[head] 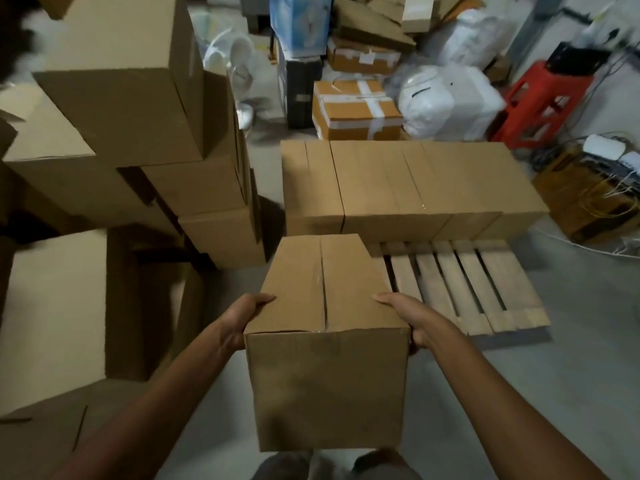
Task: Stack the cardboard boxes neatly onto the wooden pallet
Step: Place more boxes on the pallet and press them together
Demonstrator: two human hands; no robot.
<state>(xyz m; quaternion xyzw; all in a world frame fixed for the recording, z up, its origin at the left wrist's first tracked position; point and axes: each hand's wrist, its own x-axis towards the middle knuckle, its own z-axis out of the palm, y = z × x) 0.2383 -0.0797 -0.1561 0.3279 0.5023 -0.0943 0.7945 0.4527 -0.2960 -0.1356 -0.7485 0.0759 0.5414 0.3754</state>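
Note:
I carry a plain cardboard box [325, 341] in front of my body, above the floor. My left hand [242, 320] grips its left side with the thumb on the top edge. My right hand [412, 320] grips the right side the same way. Ahead lies the wooden pallet [478, 292], its near slats bare. A row of cardboard boxes [408, 188] stands side by side along the pallet's far half. The carried box hides the pallet's near left corner.
A tall, uneven pile of cardboard boxes [131, 133] fills the left side. Behind the pallet are taped parcels [356, 109], white sacks [446, 98], a red plastic stool [540, 102] and a box with cables [595, 195] at the right. Grey floor [554, 393] lies open to the right.

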